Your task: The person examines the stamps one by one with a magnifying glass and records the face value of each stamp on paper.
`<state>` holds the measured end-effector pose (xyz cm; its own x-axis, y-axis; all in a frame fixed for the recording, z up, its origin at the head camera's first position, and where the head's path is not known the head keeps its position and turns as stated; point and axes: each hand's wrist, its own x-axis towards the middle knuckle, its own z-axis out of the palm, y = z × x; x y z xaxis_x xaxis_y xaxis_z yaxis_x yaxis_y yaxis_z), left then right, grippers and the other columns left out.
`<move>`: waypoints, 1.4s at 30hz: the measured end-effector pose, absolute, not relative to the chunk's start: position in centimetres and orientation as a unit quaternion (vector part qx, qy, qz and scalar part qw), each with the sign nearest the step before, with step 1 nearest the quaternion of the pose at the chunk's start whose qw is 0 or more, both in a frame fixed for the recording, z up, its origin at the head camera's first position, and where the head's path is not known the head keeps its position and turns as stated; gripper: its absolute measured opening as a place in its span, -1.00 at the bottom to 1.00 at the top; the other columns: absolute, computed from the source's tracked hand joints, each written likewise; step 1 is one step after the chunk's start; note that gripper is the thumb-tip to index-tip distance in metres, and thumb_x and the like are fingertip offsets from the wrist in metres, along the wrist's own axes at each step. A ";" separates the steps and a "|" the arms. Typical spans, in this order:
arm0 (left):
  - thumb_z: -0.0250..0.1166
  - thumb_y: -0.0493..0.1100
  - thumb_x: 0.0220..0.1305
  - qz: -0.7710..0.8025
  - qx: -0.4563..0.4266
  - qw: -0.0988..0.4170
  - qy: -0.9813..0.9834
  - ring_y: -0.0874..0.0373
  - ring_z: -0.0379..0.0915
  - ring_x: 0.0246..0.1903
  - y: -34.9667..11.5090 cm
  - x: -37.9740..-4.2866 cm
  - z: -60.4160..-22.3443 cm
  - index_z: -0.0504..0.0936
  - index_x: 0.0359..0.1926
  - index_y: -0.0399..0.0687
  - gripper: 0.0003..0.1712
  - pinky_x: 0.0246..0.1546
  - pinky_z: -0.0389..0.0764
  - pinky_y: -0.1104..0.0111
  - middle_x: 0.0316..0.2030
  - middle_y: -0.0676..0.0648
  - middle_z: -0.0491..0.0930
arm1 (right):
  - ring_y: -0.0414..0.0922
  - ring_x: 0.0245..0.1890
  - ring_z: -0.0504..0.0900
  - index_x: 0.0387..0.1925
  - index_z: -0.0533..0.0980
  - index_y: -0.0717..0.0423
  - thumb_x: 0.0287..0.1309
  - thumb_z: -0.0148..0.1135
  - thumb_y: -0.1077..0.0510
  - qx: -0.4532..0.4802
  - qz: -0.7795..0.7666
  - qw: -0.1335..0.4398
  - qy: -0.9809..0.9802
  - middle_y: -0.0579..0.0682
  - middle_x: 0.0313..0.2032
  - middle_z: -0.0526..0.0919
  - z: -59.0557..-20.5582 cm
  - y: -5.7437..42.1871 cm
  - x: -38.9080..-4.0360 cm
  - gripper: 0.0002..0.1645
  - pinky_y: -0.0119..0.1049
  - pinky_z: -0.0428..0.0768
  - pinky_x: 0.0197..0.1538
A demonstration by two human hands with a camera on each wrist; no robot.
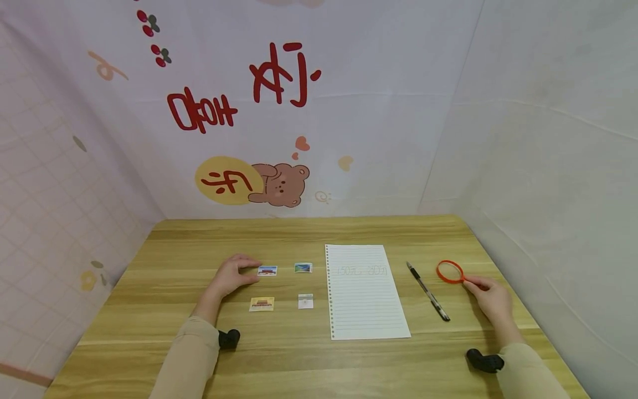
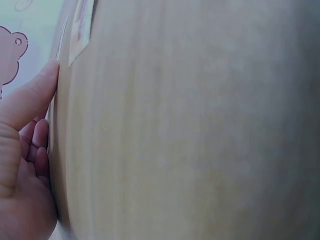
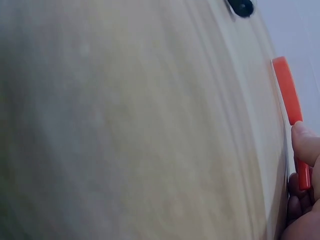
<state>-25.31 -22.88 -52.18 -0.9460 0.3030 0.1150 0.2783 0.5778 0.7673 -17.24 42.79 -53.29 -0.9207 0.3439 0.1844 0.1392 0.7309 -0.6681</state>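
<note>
Well, magnifier (image 3: 293,107) in right hand (image 1: 490,299)

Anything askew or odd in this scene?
Yes: the bear on the backdrop lies sideways, ears rightward, so the print looks turned. On the table, nothing looks spilled; the pen just lies slanted beside the paper.

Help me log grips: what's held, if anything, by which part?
Right hand: round red magnifying glass, by its handle. Left hand: hold on rectangular blue card unclear.

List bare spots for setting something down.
Free: the table strip between lined sheet and back curtain, and the patch in front of the sheet, between both sleeves. Crowded: around the small cards by the left hand; among pen, magnifying glass and right hand.
</note>
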 end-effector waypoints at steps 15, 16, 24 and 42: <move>0.49 -0.25 0.12 0.431 0.157 0.017 0.888 -0.23 0.39 0.09 -22.8 -25.1 -52.3 0.69 0.06 -0.27 -0.55 0.18 0.37 -0.11 0.04 -0.25 0.52 | 0.32 0.03 0.52 -0.11 0.70 0.29 0.23 0.38 0.09 -0.116 0.306 0.155 -0.932 0.37 -0.02 0.62 -53.3 43.3 -16.7 -0.67 0.16 0.42 0.06; 0.49 -0.25 0.13 0.430 0.159 0.015 0.888 -0.24 0.39 0.09 -22.8 -25.1 -52.3 0.69 0.06 -0.27 -0.55 0.17 0.37 -0.12 0.03 -0.26 0.52 | 0.31 0.03 0.52 -0.10 0.70 0.29 0.23 0.38 0.08 -0.115 0.307 0.154 -0.932 0.36 -0.02 0.63 -53.3 43.3 -16.6 -0.65 0.15 0.42 0.07; 0.48 -0.22 0.15 0.429 0.159 0.019 0.889 -0.23 0.38 0.11 -23.0 -25.1 -52.3 0.68 0.08 -0.25 -0.54 0.19 0.36 -0.11 0.06 -0.25 0.51 | -0.19 -0.07 0.57 -0.01 0.68 0.21 0.20 0.40 -0.04 -0.119 0.321 0.159 -0.926 0.24 0.00 0.67 -53.0 43.5 -16.4 -0.54 -0.35 0.46 -0.03; 0.37 -0.23 0.28 0.451 0.190 -0.022 0.872 -0.21 0.47 0.07 -23.1 -23.9 -51.3 0.59 0.18 -0.31 -0.53 0.07 0.48 -0.07 0.10 -0.27 0.55 | -0.57 -0.27 0.48 0.06 0.63 0.27 0.16 0.44 0.16 -0.019 0.369 0.215 -0.904 0.13 -0.17 0.71 -50.7 41.4 -15.8 -0.55 -0.74 0.45 -0.26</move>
<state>-23.92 -23.11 -51.30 -0.9270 0.3107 0.2103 0.3511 0.5213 0.7778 -15.78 41.36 -50.73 -0.9064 0.1935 0.3755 -0.1243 0.7274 -0.6748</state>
